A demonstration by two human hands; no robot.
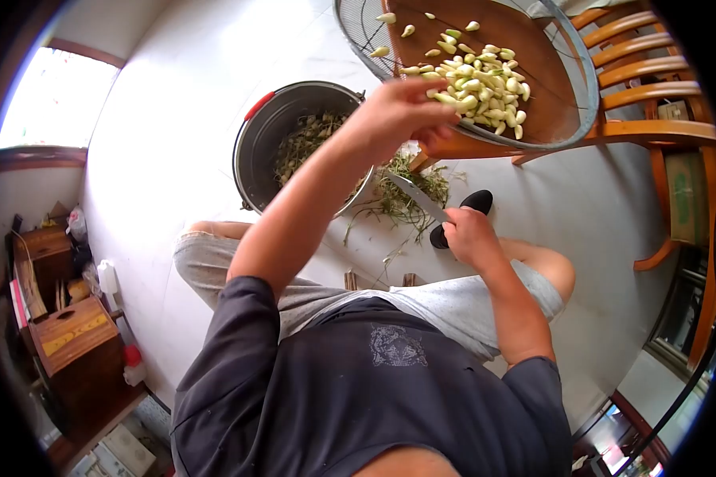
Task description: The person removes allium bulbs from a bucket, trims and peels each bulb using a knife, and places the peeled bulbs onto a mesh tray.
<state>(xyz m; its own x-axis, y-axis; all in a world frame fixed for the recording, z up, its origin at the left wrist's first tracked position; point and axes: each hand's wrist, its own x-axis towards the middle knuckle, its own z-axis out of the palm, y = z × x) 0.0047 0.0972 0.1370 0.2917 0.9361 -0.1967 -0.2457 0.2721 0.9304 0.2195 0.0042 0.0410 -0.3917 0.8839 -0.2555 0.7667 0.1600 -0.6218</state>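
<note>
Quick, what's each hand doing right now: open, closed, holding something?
Left hand: open, fingers loosely spread beside the pale bulbs; whether it touches them cannot be told.
Right hand: closed, holding a knife.

The floor (167, 159) is carrying a bucket (261, 147) on the far side, with stems (414, 193) lying just to its right. At far right a chair (652, 129) is bearing a sieve (593, 87), where bulbs (489, 86) are lying heaped.

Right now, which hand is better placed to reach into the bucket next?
Probably the left hand: its forearm crosses over the bucket in this view, while the right hand is occupied gripping a knife.
</note>
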